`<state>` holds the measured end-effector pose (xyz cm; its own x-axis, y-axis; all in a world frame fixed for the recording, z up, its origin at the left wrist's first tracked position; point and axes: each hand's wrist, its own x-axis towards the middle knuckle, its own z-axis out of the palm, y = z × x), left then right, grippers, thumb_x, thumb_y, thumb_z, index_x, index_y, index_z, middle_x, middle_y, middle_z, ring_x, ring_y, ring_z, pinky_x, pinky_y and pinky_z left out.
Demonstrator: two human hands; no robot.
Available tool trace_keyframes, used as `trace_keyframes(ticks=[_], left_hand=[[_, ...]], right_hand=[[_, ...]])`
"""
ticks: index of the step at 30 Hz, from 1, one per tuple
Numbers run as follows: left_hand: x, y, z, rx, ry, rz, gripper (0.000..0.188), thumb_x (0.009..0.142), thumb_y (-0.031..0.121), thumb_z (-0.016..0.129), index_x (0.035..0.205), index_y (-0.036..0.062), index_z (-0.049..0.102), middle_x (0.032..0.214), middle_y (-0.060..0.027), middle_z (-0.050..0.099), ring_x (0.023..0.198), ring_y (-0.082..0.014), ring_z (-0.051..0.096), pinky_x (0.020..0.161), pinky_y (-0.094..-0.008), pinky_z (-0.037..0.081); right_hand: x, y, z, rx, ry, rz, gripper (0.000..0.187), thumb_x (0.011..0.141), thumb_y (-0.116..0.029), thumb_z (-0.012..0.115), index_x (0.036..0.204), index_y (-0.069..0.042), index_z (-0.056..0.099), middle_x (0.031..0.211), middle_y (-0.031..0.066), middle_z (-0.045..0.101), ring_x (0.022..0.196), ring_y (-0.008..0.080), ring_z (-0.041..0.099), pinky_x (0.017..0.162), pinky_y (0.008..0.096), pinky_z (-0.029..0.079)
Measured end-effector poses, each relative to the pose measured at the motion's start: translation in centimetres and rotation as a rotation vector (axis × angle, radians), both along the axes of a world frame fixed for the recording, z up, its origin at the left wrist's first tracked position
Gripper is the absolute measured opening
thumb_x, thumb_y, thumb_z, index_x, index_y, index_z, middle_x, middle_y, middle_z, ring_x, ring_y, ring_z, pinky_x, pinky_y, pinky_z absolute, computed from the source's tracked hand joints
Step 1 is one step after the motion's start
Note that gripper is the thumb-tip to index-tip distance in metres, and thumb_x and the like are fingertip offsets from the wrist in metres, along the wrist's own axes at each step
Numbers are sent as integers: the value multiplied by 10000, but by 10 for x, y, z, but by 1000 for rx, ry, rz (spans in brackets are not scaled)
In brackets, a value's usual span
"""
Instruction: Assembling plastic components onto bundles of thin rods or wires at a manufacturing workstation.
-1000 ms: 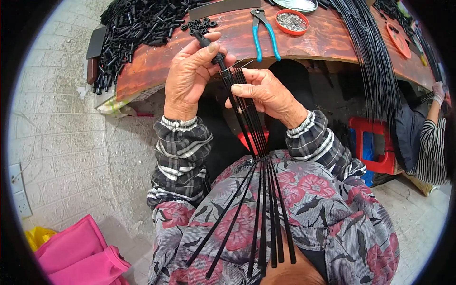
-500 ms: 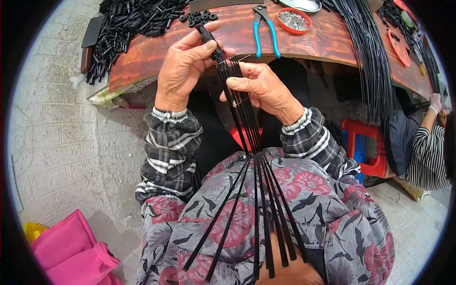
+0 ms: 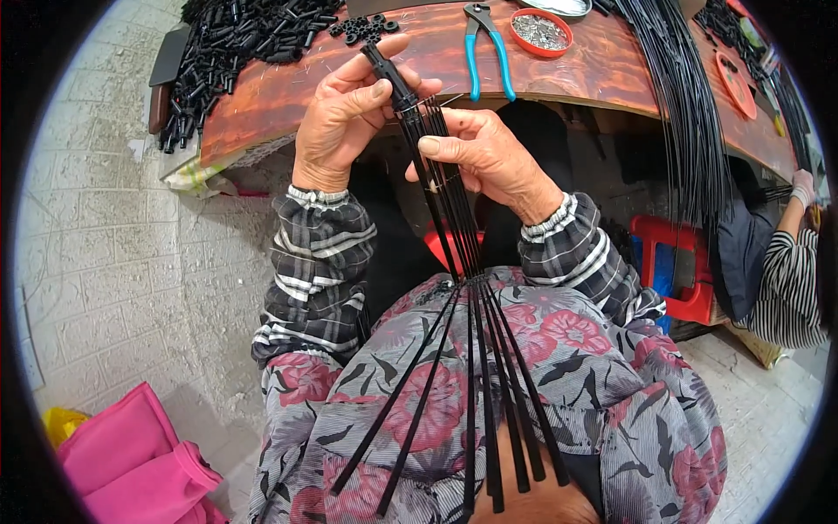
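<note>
My left hand (image 3: 345, 118) grips the top of a bundle of thin black ribs (image 3: 454, 227), its fingers around the black hub piece (image 3: 388, 74) at the bundle's upper end. My right hand (image 3: 489, 157) closes on the ribs just below, thumb pressing them together. The ribs run down over my lap and fan out across the flowered cloth (image 3: 559, 367). Both hands are held just in front of the reddish wooden table (image 3: 576, 70).
On the table lie blue-handled pliers (image 3: 489, 48), a red dish of small metal parts (image 3: 541, 31), a heap of black tubes (image 3: 236, 39) and long black rods (image 3: 690, 113). A person in a striped sleeve (image 3: 786, 271) sits at right beside a red stool (image 3: 681, 262). Pink cloth (image 3: 131, 463) lies lower left.
Both hands have shifted slightly up and toward the table with the bundle; the left hand's fingers have regripped around the hub at the top.
</note>
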<state>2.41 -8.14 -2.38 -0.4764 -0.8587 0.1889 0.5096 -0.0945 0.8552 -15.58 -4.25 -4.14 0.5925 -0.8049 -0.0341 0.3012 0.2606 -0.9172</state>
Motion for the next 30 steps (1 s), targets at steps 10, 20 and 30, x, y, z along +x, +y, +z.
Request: trace_keyframes(ticks=[10,20,30], left_hand=[[2,0,7,-23,-163,4,465,806,109,567,1229,8,402,920,-87,599,884,-206,599,773,-316,500],[6,-4,11,-63,-237,-27,483,795,101,575,1235,13,398,911,-78,598,886,-191,598,771,-304,499],[3,-3,11,-79,-242,9,455,786,100,585,1206,16,434,908,-73,594,852,-175,596,765,-292,496]], right_hand=[[-1,1,-2,41,-46,-19,283,802,-234,602,981,-26,536,738,77,634,474,16,511,338,112,295],[2,2,-2,57,-54,-4,275,803,-220,601,980,-22,531,740,83,635,466,18,506,333,117,291],[1,2,-3,57,-9,-61,273,801,-227,604,969,-20,543,738,80,635,480,23,522,328,118,290]])
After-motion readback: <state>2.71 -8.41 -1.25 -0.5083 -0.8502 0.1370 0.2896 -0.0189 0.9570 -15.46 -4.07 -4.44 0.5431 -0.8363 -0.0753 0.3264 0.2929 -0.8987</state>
